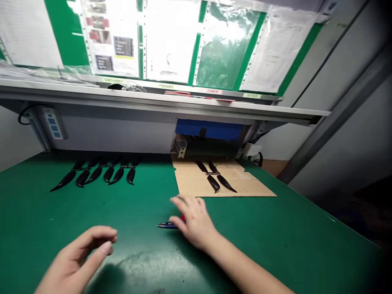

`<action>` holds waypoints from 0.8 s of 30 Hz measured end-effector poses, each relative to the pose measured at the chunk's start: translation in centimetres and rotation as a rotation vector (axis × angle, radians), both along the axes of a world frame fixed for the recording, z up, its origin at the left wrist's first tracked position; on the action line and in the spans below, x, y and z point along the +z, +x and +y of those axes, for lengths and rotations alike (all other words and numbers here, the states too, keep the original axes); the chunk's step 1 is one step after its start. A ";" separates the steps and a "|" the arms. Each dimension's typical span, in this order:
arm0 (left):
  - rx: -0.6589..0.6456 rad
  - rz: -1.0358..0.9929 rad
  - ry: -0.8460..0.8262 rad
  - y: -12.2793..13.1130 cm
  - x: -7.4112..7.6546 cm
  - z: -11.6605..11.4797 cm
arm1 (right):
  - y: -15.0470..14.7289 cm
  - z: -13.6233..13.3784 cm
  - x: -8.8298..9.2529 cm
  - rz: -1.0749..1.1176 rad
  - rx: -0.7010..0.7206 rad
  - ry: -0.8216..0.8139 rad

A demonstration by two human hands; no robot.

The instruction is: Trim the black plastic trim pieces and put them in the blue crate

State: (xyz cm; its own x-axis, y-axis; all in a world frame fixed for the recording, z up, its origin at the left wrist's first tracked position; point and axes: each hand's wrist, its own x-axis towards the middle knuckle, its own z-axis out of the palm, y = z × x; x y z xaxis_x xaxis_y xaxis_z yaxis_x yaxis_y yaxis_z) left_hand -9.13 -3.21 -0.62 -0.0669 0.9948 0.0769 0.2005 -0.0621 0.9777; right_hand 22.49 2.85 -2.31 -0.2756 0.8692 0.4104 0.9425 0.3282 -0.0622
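My left hand [81, 255] is raised over the front left of the green table [137, 204], thumb and fingers slightly apart with nothing between them. My right hand [192, 216] hovers over or just touches a dark blue pen [168, 225] with a metal tip, fingers spread; the contact is hidden. A bit of something red [183, 217] shows beside its thumb. Beyond it, a cardboard sheet [196, 185] bears a joined set of glossy black propeller blades [213, 183]. More black propeller blades [94, 174] lie in a row at the back left.
A shelf [147, 100] crosses above the table's back edge, with papers in plastic sleeves [171, 45] over it. A dark opening with a blue flap [211, 128] sits behind the cardboard. A power strip [54, 123] is fixed at the left.
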 end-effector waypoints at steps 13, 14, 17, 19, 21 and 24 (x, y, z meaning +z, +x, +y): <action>-0.489 -0.337 -0.108 17.7 0.0 6.6 | 20.4 8.8 -0.8 0.146 -0.617 0.131; -0.478 -0.358 -0.144 17.6 -0.6 6.8 | 20.0 8.6 -0.6 0.149 -0.589 0.184; -0.474 -0.501 -0.285 16.8 -1.2 6.9 | 17.4 7.4 0.4 0.150 -0.444 0.342; -0.469 -0.623 -0.359 16.3 -0.6 6.7 | 14.9 5.9 0.9 0.132 -0.287 0.409; -0.460 -0.734 -0.386 15.8 0.3 6.7 | 12.0 4.0 1.2 0.096 -0.090 0.440; -0.429 -0.848 -0.375 15.2 1.3 7.0 | 8.2 1.4 1.4 0.005 0.327 0.504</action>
State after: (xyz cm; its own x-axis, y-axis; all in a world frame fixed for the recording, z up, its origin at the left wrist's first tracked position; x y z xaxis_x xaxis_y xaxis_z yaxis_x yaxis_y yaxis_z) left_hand 6.02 3.78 0.68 0.4135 0.8979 -0.1511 -0.5339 0.3735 0.7586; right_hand 30.71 4.30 -0.90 -0.4933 0.4375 0.7518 0.7875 0.5917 0.1724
